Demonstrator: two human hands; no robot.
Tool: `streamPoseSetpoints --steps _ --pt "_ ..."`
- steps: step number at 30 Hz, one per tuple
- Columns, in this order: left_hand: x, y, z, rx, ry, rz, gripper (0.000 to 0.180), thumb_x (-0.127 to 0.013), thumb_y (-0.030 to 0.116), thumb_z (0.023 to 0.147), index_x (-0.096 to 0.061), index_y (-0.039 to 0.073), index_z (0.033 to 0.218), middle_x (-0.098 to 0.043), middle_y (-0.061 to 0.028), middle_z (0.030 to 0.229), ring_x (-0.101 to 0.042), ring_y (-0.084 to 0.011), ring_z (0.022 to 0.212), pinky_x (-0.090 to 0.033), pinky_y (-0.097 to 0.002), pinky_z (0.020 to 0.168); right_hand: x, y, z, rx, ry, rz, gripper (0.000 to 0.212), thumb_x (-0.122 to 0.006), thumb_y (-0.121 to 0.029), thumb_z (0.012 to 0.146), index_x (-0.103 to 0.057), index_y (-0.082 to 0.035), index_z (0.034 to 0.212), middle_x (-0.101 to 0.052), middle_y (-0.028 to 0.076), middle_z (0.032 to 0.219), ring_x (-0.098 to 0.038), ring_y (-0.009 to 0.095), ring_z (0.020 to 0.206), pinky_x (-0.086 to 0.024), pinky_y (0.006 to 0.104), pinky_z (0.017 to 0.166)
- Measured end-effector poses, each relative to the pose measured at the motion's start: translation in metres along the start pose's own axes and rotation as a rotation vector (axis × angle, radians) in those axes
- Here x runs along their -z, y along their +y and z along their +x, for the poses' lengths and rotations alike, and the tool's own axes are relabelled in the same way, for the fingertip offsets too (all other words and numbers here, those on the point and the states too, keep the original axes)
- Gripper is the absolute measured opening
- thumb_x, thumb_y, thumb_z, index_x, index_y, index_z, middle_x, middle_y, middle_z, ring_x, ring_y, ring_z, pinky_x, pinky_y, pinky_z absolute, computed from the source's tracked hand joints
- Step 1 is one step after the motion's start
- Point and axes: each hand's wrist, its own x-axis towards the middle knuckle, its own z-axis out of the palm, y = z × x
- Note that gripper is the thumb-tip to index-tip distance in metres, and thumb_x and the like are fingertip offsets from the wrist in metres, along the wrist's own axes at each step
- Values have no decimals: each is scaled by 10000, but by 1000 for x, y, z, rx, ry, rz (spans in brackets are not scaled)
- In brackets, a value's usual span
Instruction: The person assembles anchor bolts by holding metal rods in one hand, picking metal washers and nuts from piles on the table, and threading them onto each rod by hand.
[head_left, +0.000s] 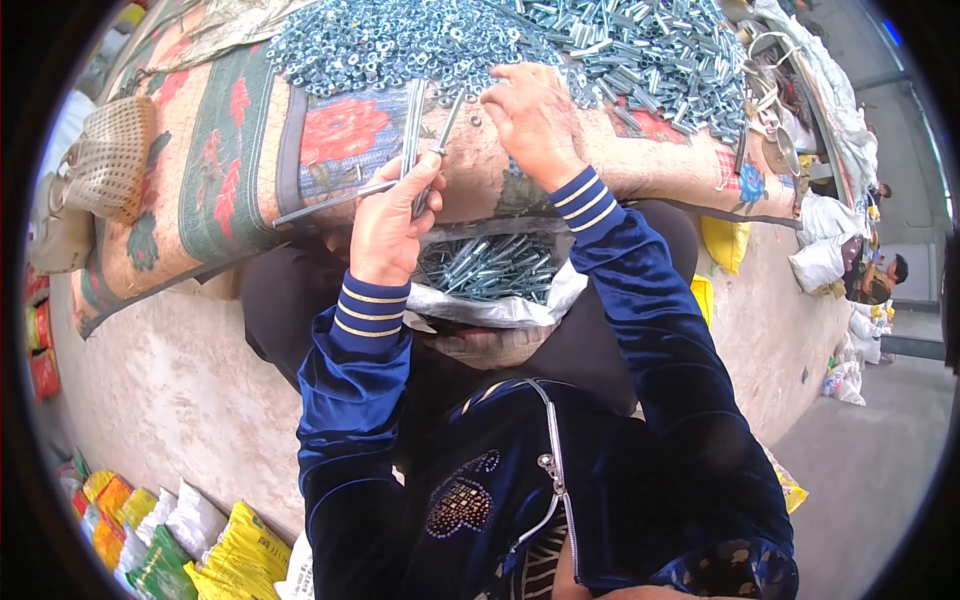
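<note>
My left hand (392, 225) is closed around several thin metal rods (412, 128), which fan out from the fingers, up toward the heap and off to the left. To its right, my right hand (532, 120) is over the near edge of a heap of small metal nuts (400, 45). Its fingers are bent, with a gap between thumb and index finger, and nothing visible in them. A single nut (475, 120) lies on the cloth between the hands. Below them, between my knees, an open white sack (485, 310) holds many metal bolts (490, 265).
A heap of short metal tubes (650, 60) adjoins the nuts at right. A flowered quilt (225, 150) covers the work surface. At left stands a woven basket (115, 160); coloured bags (240, 555) lie at lower left. Another person (880, 278) is far right.
</note>
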Motion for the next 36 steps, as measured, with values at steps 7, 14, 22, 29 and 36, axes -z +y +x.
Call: streamPoseSetpoints --steps 7,14,22,29,36 --pt "-4 0 -3 73 17 71 174 -643 163 869 -632 26 977 -573 -4 762 -498 -40 582 -262 -136 373 35 0 6 -592 -250 1348 189 -668 -129 852 -641 2 984 -667 66 885 -643 130 816 -517 245 754" --pt "-11 -1 -4 89 -16 124 184 -650 187 867 -649 39 977 -603 -4 778 -513 -45 589 -258 -144 389 42 -5 2 -611 -360 1383 201 -720 -99 795 -639 -9 955 -650 44 872 -611 105 773 -488 226 723" --pt "-6 -8 0 65 -94 92 206 -614 211 898 -634 39 1009 -609 -10 784 -520 -45 590 -272 -148 405 40 -2 -5 -795 -459 1543 238 -674 -246 862 -660 -10 888 -544 -21 655 -453 44 541 -365 187 500" --pt "-7 -5 -4 260 -329 57 236 -563 237 930 -598 21 1019 -575 -8 754 -450 -28 520 -234 -150 380 57 2 2 -718 -275 1472 303 -604 -270 913 -642 29 883 -462 -22 592 -418 61 528 -349 205 502" --pt "-15 -5 -6 270 -194 101 316 -531 255 946 -562 27 1163 -556 8 738 -434 -14 502 -202 -146 365 60 7 -1 -534 -321 1401 282 -586 -252 923 -652 20 890 -540 -4 645 -465 57 563 -388 198 530"
